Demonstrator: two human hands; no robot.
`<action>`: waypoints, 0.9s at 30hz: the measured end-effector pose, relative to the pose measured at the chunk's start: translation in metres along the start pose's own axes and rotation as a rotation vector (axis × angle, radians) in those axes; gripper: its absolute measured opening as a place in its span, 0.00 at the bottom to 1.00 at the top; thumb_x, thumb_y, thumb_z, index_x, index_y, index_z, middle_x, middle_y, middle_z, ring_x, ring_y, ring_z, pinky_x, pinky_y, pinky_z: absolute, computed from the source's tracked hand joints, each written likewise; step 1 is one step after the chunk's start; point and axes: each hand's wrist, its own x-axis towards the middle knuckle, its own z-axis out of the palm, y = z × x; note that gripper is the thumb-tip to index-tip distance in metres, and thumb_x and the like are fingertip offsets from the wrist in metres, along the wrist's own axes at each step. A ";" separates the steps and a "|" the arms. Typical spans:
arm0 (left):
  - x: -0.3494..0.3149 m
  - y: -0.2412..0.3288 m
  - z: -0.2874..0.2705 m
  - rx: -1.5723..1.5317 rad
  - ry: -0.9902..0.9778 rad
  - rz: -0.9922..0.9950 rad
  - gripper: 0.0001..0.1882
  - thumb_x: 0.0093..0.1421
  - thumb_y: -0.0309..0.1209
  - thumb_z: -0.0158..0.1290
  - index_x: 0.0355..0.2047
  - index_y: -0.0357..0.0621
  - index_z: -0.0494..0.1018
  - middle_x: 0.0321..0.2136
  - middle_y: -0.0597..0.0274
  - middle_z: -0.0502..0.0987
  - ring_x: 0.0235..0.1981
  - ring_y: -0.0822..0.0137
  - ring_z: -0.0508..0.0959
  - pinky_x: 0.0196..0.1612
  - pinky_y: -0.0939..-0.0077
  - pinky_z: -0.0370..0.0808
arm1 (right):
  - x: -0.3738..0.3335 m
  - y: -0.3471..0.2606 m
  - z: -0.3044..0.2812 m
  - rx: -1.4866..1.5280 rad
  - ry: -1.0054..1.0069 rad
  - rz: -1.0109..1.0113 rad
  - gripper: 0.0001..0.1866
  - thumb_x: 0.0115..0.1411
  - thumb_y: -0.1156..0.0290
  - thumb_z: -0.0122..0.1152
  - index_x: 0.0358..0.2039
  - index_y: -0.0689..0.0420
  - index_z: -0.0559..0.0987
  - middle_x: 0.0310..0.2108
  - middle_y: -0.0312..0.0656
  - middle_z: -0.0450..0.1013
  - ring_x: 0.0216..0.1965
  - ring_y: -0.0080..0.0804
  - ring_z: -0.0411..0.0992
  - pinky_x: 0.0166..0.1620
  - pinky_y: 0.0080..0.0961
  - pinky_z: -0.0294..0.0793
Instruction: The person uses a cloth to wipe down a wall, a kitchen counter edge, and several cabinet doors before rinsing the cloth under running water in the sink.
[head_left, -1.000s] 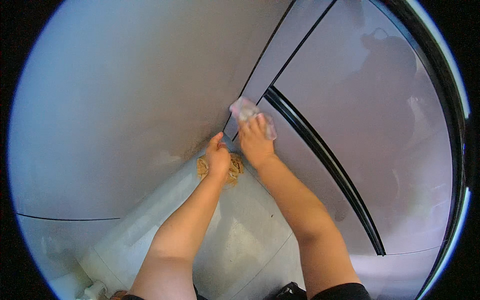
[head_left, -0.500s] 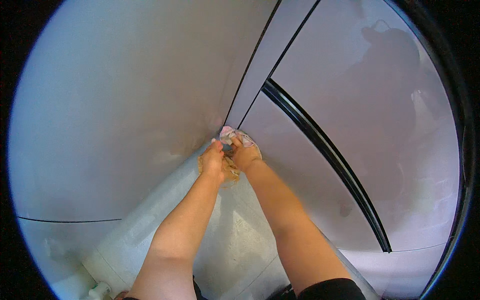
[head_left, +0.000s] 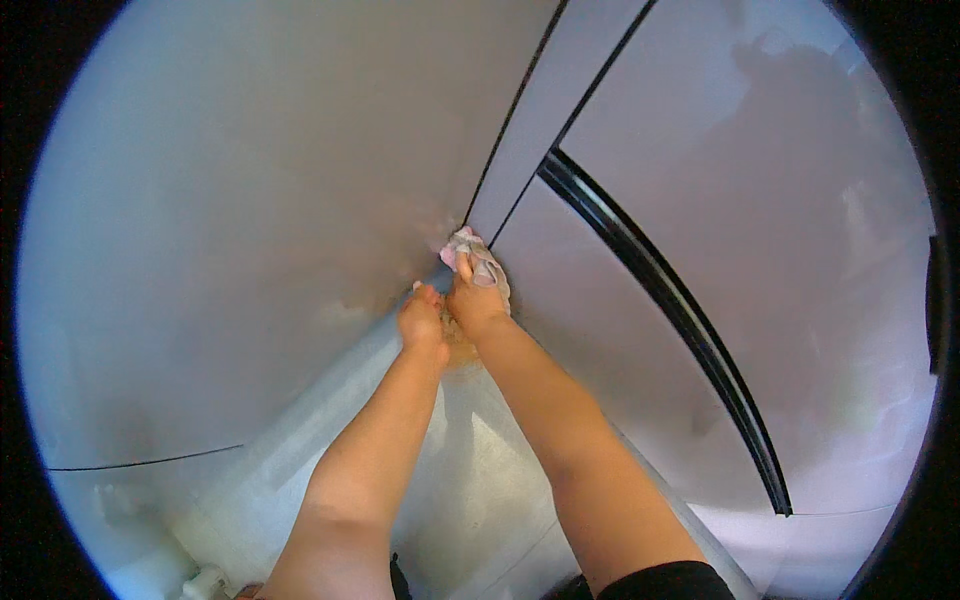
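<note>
In the corner where two glossy panels meet above the floor, my right hand (head_left: 478, 302) presses a crumpled pink-and-white cloth (head_left: 488, 272) against the base of the right panel, its fingers over the cloth. Just left of it is my left hand (head_left: 422, 318), fingers curled, close to the foot of the left panel. Whether anything is inside that hand is hidden. Between and below the two hands shows a yellowish-brown, crinkled patch (head_left: 461, 350) on the floor; I cannot tell its material.
A tall pale panel (head_left: 250, 200) rises on the left. The right panel (head_left: 620, 370) carries a long black handle strip (head_left: 665, 310). Pale grey floor (head_left: 470, 470) lies between them. A small white object (head_left: 205, 582) stands at the lower left.
My right hand and the cloth have shifted slightly up along the corner. Less of the brown patch shows now, and the left hand is nearly where it was.
</note>
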 end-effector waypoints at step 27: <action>-0.077 -0.021 0.077 0.108 -0.196 -0.028 0.25 0.67 0.50 0.40 0.53 0.43 0.65 0.48 0.58 0.69 0.46 0.61 0.69 0.49 0.64 0.65 | -0.102 -0.025 -0.218 -0.906 0.331 -0.705 0.14 0.50 0.69 0.58 0.38 0.56 0.79 0.41 0.45 0.69 0.56 0.43 0.63 0.51 0.53 0.64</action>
